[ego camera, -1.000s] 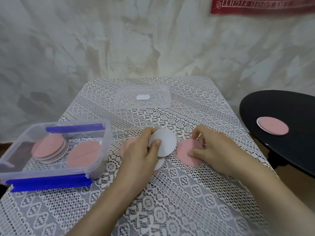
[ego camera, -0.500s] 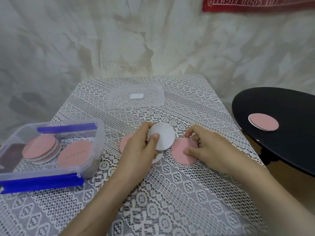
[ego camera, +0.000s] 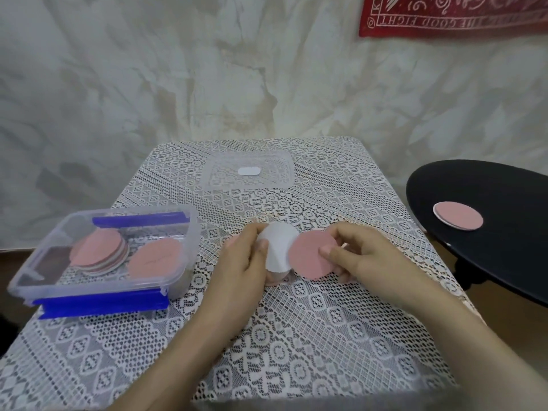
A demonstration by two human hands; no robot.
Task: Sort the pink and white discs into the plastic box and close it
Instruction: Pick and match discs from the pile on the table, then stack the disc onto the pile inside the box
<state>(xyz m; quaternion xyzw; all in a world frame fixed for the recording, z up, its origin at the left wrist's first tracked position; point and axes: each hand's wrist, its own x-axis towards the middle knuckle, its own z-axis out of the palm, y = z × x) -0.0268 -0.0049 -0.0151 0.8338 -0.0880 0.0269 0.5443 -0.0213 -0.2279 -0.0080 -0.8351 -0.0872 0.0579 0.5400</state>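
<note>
Mid-table, left hand (ego camera: pixel 246 262) pinches a white disc (ego camera: pixel 278 247) by its rim, right hand (ego camera: pixel 355 256) pinches a pink disc (ego camera: pixel 311 256); they look thin, light, bendy — edge grips suit. Box (ego camera: pixel 35 280) sits left.

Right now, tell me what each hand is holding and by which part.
The left hand pinches a round white disc by its left edge; the right hand pinches a round pink disc by its right edge.

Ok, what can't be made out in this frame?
Head view:
- What lies under the left hand: hidden by it and the white round disc it holds.
- Stack of pink and white discs in the clear plastic box: count too small to tell.
- Black round table: cut off by right edge.
</note>
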